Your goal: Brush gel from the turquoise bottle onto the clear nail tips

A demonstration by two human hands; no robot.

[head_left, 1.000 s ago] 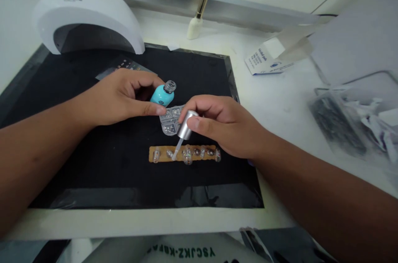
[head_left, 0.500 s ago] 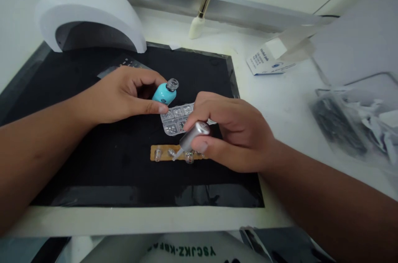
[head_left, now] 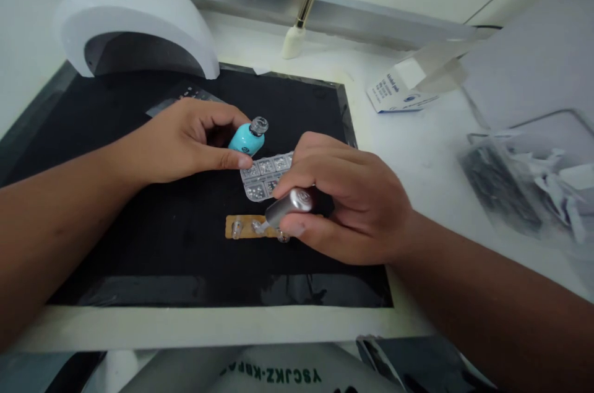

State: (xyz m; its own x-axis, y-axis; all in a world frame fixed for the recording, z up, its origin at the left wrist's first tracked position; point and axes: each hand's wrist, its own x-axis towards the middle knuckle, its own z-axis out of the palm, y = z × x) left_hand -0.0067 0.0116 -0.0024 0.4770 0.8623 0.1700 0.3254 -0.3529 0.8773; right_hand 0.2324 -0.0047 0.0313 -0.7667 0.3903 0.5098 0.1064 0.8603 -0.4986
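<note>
A turquoise nail polish bottle (head_left: 245, 139), tilted and uncapped, is gripped in my left hand (head_left: 195, 139). My right hand (head_left: 348, 198) pinches the silver cap of the polish brush (head_left: 290, 206). The brush's pale tip points down-left at a clear false nail (head_left: 257, 227) on a yellowish strip (head_left: 245, 233) and seems to touch it. Another clear nail (head_left: 236, 229) sits at the strip's left end; the right end is hidden by my right hand. Between my hands lies a clear compartment case (head_left: 255, 190) of small rhinestones, partly covered by my right hand.
A white nail lamp (head_left: 139, 15) stands at the back left of the black mat (head_left: 153, 244). Behind the mat is a cream bottle with a gold cap (head_left: 297, 34). To the right are an alcohol pad box (head_left: 399, 93) and clear bags (head_left: 520, 182).
My right hand has tilted and shifted slightly, bringing the brush tip from just beside the second nail onto or very near it. My left hand and the bottle have hardly moved.
</note>
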